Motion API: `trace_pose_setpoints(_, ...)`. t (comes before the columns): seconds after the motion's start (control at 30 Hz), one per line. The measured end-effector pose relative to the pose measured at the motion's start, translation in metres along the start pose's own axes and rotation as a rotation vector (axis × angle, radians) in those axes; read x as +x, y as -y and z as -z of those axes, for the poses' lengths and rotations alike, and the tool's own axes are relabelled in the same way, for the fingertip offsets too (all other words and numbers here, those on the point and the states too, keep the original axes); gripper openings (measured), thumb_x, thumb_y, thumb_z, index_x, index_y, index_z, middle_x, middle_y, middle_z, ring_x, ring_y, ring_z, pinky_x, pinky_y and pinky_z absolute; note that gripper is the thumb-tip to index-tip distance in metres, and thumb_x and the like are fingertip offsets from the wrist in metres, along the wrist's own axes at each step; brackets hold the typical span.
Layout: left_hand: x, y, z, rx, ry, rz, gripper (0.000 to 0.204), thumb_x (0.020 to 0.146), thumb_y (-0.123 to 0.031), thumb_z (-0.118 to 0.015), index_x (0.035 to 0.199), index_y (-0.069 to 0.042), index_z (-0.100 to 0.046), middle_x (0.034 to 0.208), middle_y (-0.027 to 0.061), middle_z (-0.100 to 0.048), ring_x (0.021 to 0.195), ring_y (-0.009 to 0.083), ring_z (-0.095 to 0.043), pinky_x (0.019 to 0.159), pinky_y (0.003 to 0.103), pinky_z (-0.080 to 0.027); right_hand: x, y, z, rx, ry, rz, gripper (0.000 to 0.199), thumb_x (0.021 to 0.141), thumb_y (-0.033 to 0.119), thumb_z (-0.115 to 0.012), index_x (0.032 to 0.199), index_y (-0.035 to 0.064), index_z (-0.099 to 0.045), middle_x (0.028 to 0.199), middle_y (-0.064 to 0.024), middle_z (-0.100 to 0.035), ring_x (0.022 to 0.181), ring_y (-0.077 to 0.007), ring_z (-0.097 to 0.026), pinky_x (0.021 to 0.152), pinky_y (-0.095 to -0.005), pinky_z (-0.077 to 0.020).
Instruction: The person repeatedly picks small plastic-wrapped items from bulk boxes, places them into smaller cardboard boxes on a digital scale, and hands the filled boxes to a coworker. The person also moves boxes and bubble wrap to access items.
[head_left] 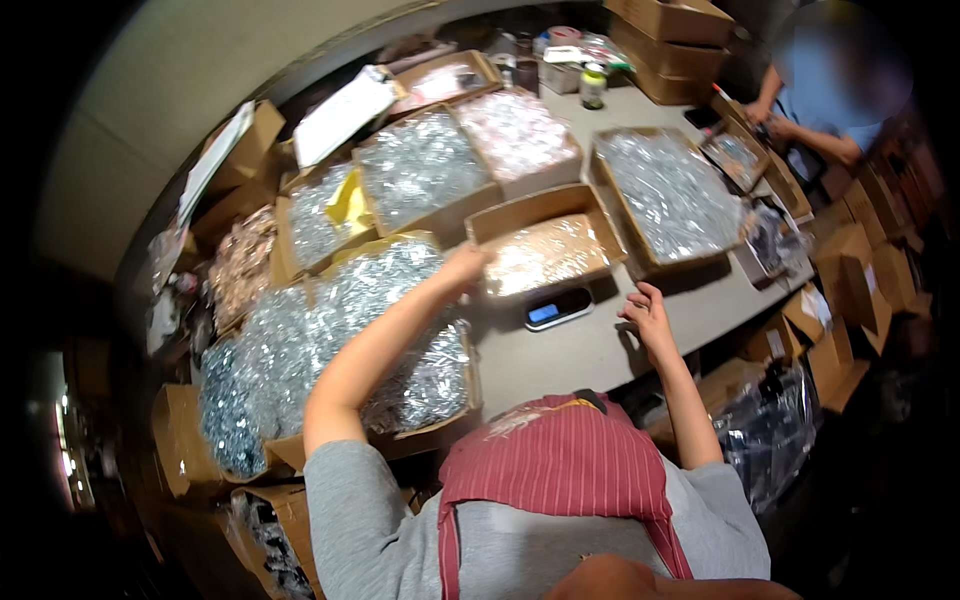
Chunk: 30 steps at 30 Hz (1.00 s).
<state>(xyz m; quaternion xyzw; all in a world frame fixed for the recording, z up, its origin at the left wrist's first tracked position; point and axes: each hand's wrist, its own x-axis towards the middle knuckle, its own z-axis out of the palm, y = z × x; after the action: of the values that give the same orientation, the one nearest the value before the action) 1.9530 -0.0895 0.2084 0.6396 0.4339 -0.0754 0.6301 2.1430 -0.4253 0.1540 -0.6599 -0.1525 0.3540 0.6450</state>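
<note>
A cardboard box (605,228) holding clear plastic packets with tan contents stands in front of me. A small digital scale (558,308) with a lit blue display shows at its near side; whether the box rests on it I cannot tell. My left hand (466,269) is at the box's left edge, its fingers closed and slightly blurred; what they hold is hidden. To the right of the scale, my right hand (650,322) is held over the table (530,365) with its fingers apart and nothing in them.
Boxes of shiny packets (425,165) line the back and left. Another large box of clear packets (670,195) stands at the right. A yellow piece (348,203) lies among packets. Across the table's far right, a person in blue (830,95) handles something small. Stacked cartons (670,50) stand behind.
</note>
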Motion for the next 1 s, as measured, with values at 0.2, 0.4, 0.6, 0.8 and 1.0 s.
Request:
trace_pose_setpoints(0.2,-0.100,-0.046,0.016,0.292,-0.161,-0.401,0.067,0.090,-0.031,-0.067,0.142,0.001,-0.039,0.138,0.0238,-0.049,0.125,0.0342,-0.052,0.088,0.040,-0.055,0.039,-0.096,0.011,-0.475,-0.080,0.308,0.045,0.084,0.002,-0.058,0.128,0.0013,-0.048,0.120,-0.0132,-0.054,0.102,-0.0190,-0.055,0.084,-0.0312,-0.0481)
trace_pose_setpoints(0.4,-0.134,0.020,0.190,0.636,-1.000,-0.764,0.040,0.088,-0.022,-0.064,0.121,0.000,-0.059,0.123,0.0191,-0.061,0.116,0.0342,-0.057,0.099,0.041,-0.046,-0.006,-0.055,-0.037,-1.028,-0.134,0.750,0.032,0.083,0.001,-0.051,0.114,-0.0008,-0.057,0.118,-0.0207,-0.054,0.109,-0.0403,-0.050,0.097,-0.0471,-0.0391)
trace_pose_setpoints(0.6,-0.117,0.140,0.379,0.840,-1.535,-0.300,0.038,0.081,-0.021,-0.065,0.109,0.003,-0.062,0.116,0.0219,-0.058,0.117,0.0404,-0.050,0.099,0.046,-0.043,0.002,-0.056,-0.046,-1.040,-0.175,0.703,0.028,0.085,0.001,-0.051,0.112,-0.0004,-0.058,0.117,-0.0195,-0.054,0.108,-0.0391,-0.050,0.095,-0.0463,-0.0389)
trace_pose_setpoints(0.8,-0.092,0.135,0.420,1.062,-1.439,-0.306,0.026,0.077,-0.017,-0.070,0.096,0.000,-0.066,0.112,0.0154,-0.057,0.111,0.0379,-0.048,0.097,0.048,-0.042,-0.007,-0.058,-0.048,-1.067,-0.240,0.652,0.028,0.087,-0.001,-0.049,0.114,-0.0019,-0.056,0.120,-0.0192,-0.053,0.109,-0.0387,-0.049,0.096,-0.0461,-0.0391)
trace_pose_setpoints(1.0,-0.081,0.109,0.425,0.101,-1.552,-0.832,0.009,0.087,-0.008,-0.064,0.080,-0.004,-0.058,0.098,0.0122,-0.063,0.093,0.0288,-0.059,0.081,0.037,-0.050,-0.022,-0.058,-0.060,-1.054,-0.283,0.618,0.029,0.088,-0.001,-0.047,0.116,-0.0019,-0.056,0.122,-0.0201,-0.052,0.110,-0.0391,-0.048,0.097,-0.0463,-0.0389)
